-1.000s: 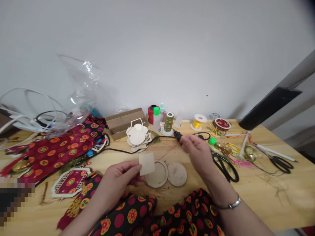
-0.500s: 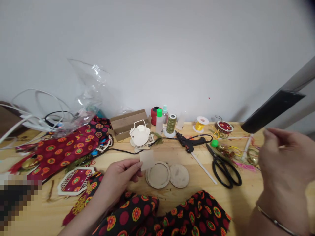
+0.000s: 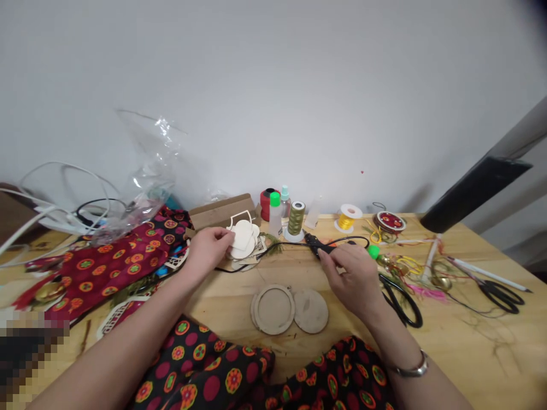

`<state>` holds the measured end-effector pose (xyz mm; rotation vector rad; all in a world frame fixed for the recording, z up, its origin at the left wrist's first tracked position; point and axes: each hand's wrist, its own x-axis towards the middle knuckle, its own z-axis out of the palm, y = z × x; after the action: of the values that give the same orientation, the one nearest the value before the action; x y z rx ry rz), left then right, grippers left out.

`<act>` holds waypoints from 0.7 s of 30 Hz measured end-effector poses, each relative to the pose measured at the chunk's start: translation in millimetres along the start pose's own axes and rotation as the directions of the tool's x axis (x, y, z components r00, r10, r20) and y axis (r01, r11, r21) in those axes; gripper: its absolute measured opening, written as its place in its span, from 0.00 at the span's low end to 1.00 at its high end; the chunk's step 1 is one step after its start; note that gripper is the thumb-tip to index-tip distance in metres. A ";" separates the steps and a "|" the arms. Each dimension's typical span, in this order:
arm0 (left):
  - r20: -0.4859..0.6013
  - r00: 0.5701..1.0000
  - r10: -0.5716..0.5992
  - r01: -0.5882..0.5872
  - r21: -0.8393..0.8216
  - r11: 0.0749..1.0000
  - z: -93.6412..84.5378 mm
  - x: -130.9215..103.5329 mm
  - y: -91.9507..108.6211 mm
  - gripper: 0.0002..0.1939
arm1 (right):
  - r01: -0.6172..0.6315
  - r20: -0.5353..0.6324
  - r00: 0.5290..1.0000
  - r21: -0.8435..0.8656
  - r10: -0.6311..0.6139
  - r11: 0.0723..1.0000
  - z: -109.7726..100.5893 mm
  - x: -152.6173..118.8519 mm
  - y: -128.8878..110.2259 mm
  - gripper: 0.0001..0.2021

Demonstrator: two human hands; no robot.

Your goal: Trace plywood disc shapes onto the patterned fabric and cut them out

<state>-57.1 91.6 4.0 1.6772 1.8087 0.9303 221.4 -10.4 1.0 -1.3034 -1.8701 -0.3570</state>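
Observation:
My left hand [image 3: 210,250] is closed in a pinch on a small pale square piece [image 3: 243,244], over a stack of white cut-out shapes [image 3: 253,229]. Where the square ends and the stack begins is hard to tell. Further right, my right hand [image 3: 352,273] closes round the black hot glue gun [image 3: 314,245], which lies on the table and is largely covered by the fingers. Between and below the hands lie a round wooden frame [image 3: 293,310] with a recessed centre and a plain wooden disc [image 3: 314,310], side by side.
Behind the hands stand a green-capped bottle [image 3: 274,215], a green thread spool [image 3: 296,219] and a yellow spool [image 3: 349,218]. Black scissors [image 3: 401,302] lie by my right wrist. Patterned fabric [image 3: 209,370] covers the front edge; more fabric [image 3: 115,256] and cables fill the left.
My left hand has moved up with the pale square to the white cut-outs. My right hand has come in from the far right onto the glue gun. A pencil and second scissors are now uncovered.

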 end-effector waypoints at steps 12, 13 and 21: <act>-0.044 0.974 0.223 -0.200 0.298 0.933 9.0 -3.8 1.9 0.15 | 0.030 0.082 0.996 0.066 -0.035 0.997 9.2 -4.1 -11.4 0.19; -0.059 0.971 0.231 -0.202 0.313 0.928 8.8 -7.8 1.6 0.15 | 0.029 0.086 0.996 0.068 -0.035 0.997 9.4 -4.4 -11.1 0.19; -0.050 0.971 0.235 -0.180 0.492 0.852 6.2 -25.8 2.6 0.17 | 0.044 0.117 0.992 0.097 -0.055 0.994 11.2 -5.5 -13.1 0.19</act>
<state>-47.7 67.0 -0.3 2.2042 2.0893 0.6930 205.5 -12.5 -7.4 -1.2400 -1.9972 -0.2172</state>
